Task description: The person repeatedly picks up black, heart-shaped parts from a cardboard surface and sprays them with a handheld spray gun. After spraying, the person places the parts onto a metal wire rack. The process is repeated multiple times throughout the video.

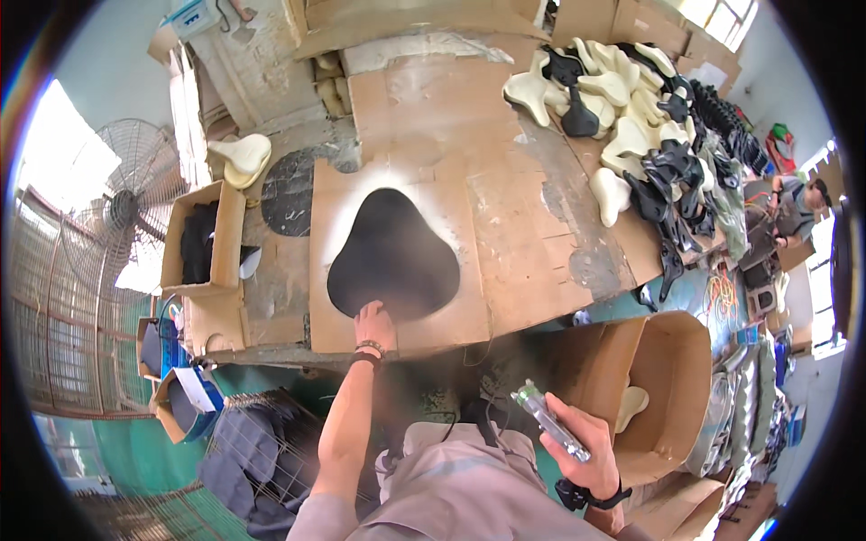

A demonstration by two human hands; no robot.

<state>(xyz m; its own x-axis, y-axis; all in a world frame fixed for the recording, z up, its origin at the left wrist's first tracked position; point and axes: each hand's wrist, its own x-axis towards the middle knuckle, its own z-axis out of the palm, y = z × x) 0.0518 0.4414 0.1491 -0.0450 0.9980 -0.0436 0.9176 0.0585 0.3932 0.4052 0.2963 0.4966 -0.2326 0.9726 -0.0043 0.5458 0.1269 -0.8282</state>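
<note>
A black, rounded triangular saddle-cover piece (392, 257) lies flat on cardboard, its narrow end pointing away from me. White residue surrounds its far part. My left hand (374, 326) is at its near edge, fingers curled together and closed on that edge; the fingertips are partly hidden. Off to the right, in front of the table, my right hand (585, 444) is wrapped round a silver metal tool (550, 420) with a greenish end. The tool points up and left, away from the black piece.
Cream and black bicycle saddle parts (622, 99) are heaped at the table's far right. An open carton (230, 243) of dark pieces stands at left, near a wire-guarded fan (122, 209). A large carton (672, 388) stands right of me. Another person (794, 212) is at far right.
</note>
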